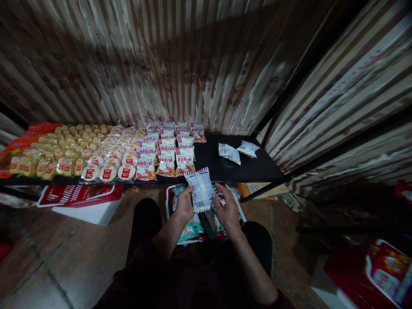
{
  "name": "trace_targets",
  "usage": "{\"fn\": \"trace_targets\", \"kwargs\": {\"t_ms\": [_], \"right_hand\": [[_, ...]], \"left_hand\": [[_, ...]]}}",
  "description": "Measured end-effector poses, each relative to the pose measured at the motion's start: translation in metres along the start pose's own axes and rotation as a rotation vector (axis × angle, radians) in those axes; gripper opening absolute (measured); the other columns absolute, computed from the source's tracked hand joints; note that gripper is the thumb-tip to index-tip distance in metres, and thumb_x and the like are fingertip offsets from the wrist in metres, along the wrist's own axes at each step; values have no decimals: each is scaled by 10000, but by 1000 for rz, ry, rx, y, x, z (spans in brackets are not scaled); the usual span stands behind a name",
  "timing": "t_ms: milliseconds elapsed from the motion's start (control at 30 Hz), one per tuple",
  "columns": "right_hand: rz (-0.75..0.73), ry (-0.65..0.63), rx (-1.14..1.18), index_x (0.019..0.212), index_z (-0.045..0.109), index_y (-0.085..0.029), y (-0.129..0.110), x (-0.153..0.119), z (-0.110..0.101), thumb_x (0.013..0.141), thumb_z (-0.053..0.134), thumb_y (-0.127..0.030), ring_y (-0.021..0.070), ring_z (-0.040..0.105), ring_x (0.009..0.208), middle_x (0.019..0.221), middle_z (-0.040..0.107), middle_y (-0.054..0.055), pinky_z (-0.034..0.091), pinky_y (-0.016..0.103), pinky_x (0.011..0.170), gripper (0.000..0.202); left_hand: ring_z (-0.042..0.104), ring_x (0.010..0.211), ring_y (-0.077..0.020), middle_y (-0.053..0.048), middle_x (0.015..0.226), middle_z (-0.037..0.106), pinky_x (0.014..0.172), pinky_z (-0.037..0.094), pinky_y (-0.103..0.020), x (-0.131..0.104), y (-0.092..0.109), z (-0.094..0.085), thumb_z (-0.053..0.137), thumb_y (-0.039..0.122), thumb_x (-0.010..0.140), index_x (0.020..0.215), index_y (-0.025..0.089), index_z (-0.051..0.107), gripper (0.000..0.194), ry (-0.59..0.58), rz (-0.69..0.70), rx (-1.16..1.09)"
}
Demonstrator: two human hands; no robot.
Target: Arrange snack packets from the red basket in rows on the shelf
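A small snack packet (201, 193), its printed back with a barcode facing up, is held over the front edge of the black shelf (206, 152). My left hand (184, 208) grips its left edge, thumb on top. At its right edge, my right hand (229, 211) has the thumb and fingers closed on the side. Below both hands stands an open box (189, 234) of green and white packets, partly hidden by my arms. Rows of white and red snack packets (166, 159) stand on the shelf to the left, and two loose packets (229, 152) lie to the right.
Further left on the shelf are wrapped round cakes (107, 172), small yellow packaged cakes (66, 166) and an orange bag (28, 136). A red and white box (83, 195) sits under the shelf. Striped sheeting (180, 64) hangs behind, and a red carton (350, 270) is at lower right.
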State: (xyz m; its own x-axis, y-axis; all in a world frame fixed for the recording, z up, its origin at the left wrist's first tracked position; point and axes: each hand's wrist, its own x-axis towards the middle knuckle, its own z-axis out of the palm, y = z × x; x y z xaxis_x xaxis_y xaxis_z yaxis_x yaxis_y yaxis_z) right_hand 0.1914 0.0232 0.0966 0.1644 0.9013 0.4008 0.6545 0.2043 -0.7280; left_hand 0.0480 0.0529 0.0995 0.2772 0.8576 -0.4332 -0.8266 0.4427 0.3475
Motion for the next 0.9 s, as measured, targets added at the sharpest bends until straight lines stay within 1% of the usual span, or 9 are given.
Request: {"fn": "trace_targets", "kwargs": {"t_ms": [67, 167, 267, 433, 633, 767, 900], "right_hand": [[-134, 22, -99, 1194, 600, -207, -7, 2, -2, 899, 462, -300, 270, 565, 1136, 1207, 632, 120, 446, 506, 979, 339], [-302, -34, -143, 1234, 577, -216, -17, 4, -3, 913, 409, -197, 240, 545, 1171, 1232, 627, 101, 438, 475, 1002, 362], [-375, -71, -173, 1240, 575, -194, -23, 3, -1, 913, 433, -193, 240, 518, 1201, 1261, 609, 111, 432, 460, 1014, 356], [-325, -71, -223, 1247, 567, -183, -24, 1, 1, 919, 478, -293, 258, 518, 1195, 1283, 587, 130, 433, 476, 1008, 358], [-276, -75, -226, 1308, 505, -149, -28, 1, 1, 909, 484, -376, 275, 508, 1221, 1312, 560, 163, 426, 484, 1020, 460], [-219, -88, -222, 1370, 429, -131, -29, 0, 1, 888, 491, -453, 298, 491, 1247, 1339, 533, 183, 418, 510, 1026, 583], [-144, -114, -244, 1400, 388, -125, -28, -2, 3, 856, 528, -480, 319, 480, 1263, 1369, 505, 192, 407, 529, 1034, 664]], "left_hand": [[666, 982, -273, -89, 1070, 709, 922, 495, -436, 0, -1, 0, 609, 227, 691, 1187, 134, 594, 506, -14, 5, 17], [666, 974, -266, -87, 1037, 717, 913, 497, -411, -1, -2, 0, 626, 229, 678, 1154, 131, 613, 486, -16, 8, 41], [662, 977, -249, -75, 1002, 724, 915, 492, -380, -2, -3, 2, 628, 238, 694, 1116, 133, 634, 435, 4, 28, 56], [632, 1044, -246, -83, 1028, 719, 958, 457, -349, -4, -4, 10, 625, 328, 748, 1028, 125, 673, 349, -38, 55, 86], [614, 1081, -252, -79, 1038, 713, 980, 438, -357, -7, -5, 14, 640, 437, 757, 975, 158, 691, 358, -36, 77, 112], [604, 1104, -247, -72, 1023, 714, 965, 452, -342, -7, -5, 13, 649, 420, 760, 975, 174, 699, 330, -21, 52, 119], [574, 1161, -240, -60, 1126, 691, 998, 431, -324, -9, -6, 17, 656, 370, 772, 1015, 180, 696, 312, -54, 55, 108]]}}
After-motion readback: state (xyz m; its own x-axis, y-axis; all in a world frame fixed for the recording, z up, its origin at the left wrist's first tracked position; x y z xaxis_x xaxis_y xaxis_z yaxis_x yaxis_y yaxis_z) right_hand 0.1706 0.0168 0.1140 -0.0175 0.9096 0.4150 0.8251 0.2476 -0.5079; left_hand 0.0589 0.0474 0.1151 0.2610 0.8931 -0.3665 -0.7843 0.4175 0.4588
